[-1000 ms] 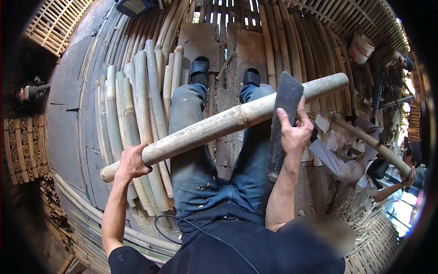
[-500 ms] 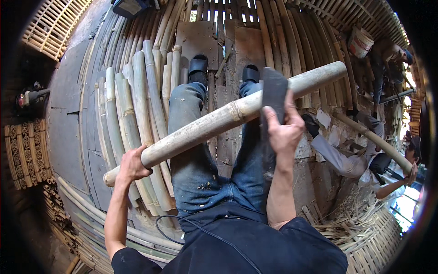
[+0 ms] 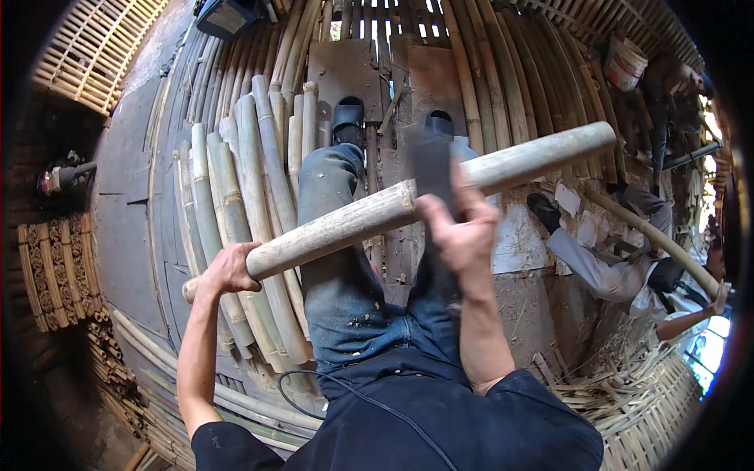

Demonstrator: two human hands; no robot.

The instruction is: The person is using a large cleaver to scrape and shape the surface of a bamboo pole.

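Note:
Slanting across my lap is a thick, pale bamboo pole, its far right end raised. My left hand is closed around the pole near its lower left end. My right hand grips a large dark knife, smeared by motion. The knife's broad blade crosses over the pole just right of its ringed joint and hides that part. A long dark part of the knife runs back below the hand along my right forearm. Beneath the pole are my legs in blue jeans.
Several cut bamboo poles lie left of my legs, with bundled sticks farther left. Long bamboo poles line the far right. A seated co-worker holds another pole. Bamboo strips pile at the lower right; a bucket stands beyond.
My right hand and the knife have moved left along the pole toward its joint. My left hand keeps its hold near the lower end. The whole view has shifted slightly.

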